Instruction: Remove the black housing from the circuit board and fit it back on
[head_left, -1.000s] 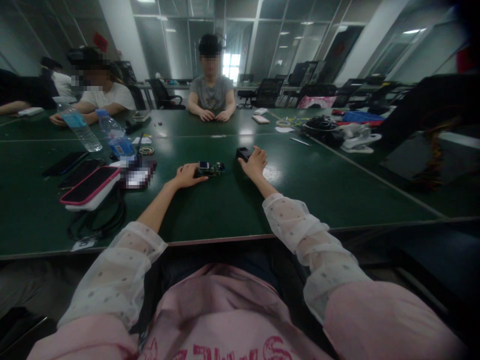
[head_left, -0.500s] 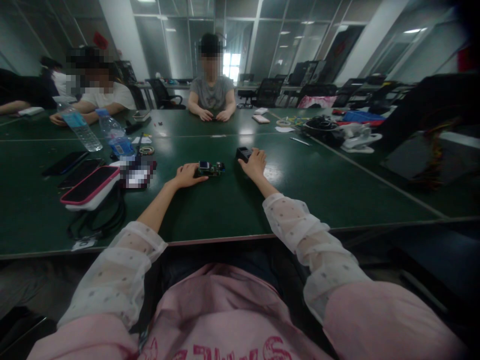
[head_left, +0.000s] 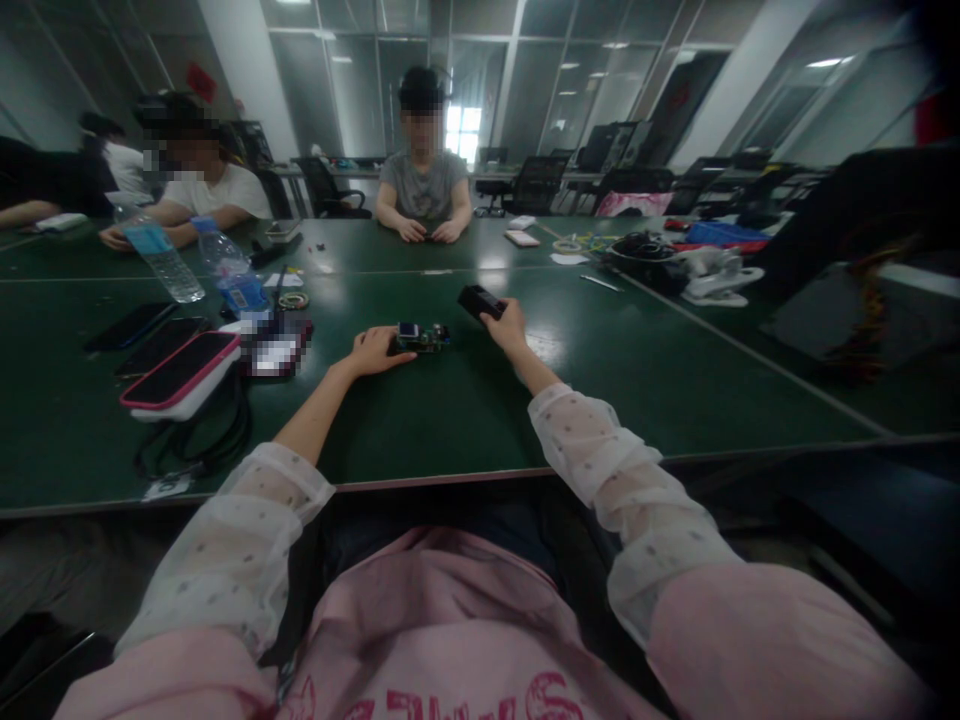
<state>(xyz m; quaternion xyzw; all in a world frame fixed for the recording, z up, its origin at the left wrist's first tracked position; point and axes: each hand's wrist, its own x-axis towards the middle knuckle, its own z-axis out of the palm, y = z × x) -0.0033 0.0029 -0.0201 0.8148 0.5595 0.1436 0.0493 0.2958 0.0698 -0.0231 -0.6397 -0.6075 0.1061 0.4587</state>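
On the green table, my left hand (head_left: pixel 373 351) is closed around the left end of a small circuit board (head_left: pixel 429 338) with a little screen on it. The board's right end sticks out past my fingers. My right hand (head_left: pixel 508 328) grips the right end of a black box-shaped case (head_left: pixel 478 301), thumb on the near side. The case is tilted, its far left end raised, and sits a short way right of the board. What lies inside the case cannot be made out.
Left of my hands are a pink-framed phone (head_left: pixel 184 370), dark phones (head_left: pixel 133 327), two water bottles (head_left: pixel 234 270) and a black cable (head_left: pixel 225 435). A pen (head_left: pixel 600 284) and a pile of cables and gear (head_left: pixel 660 255) lie to the right. A person (head_left: pixel 424 185) sits opposite.
My right hand has turned the black case and shifted it slightly left; the fingers have closed more around its right end. My left hand and the circuit board have stayed put.
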